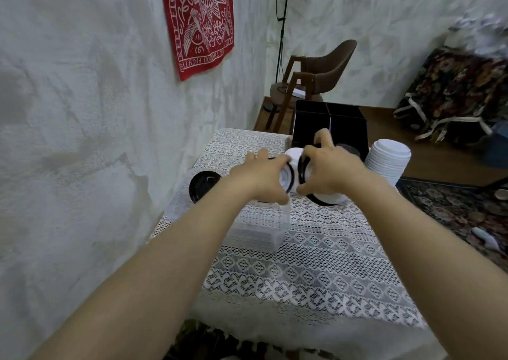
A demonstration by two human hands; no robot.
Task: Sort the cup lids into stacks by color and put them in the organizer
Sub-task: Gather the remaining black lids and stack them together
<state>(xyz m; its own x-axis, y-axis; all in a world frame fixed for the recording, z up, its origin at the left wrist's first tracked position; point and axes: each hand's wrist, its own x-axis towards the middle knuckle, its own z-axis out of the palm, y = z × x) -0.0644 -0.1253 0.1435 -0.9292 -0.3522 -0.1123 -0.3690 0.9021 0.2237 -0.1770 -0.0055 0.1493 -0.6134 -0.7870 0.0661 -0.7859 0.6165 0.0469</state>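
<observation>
Gripped from both ends by curled left hand (262, 179) and right hand (331, 174) — mixed black-and-white lids (295, 163), likely light, thin, slippery; best pinched at the rims.

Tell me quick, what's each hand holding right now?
Left hand: fingers curled round a bunch of white and black cup lids.
Right hand: grips the same bunch.
</observation>
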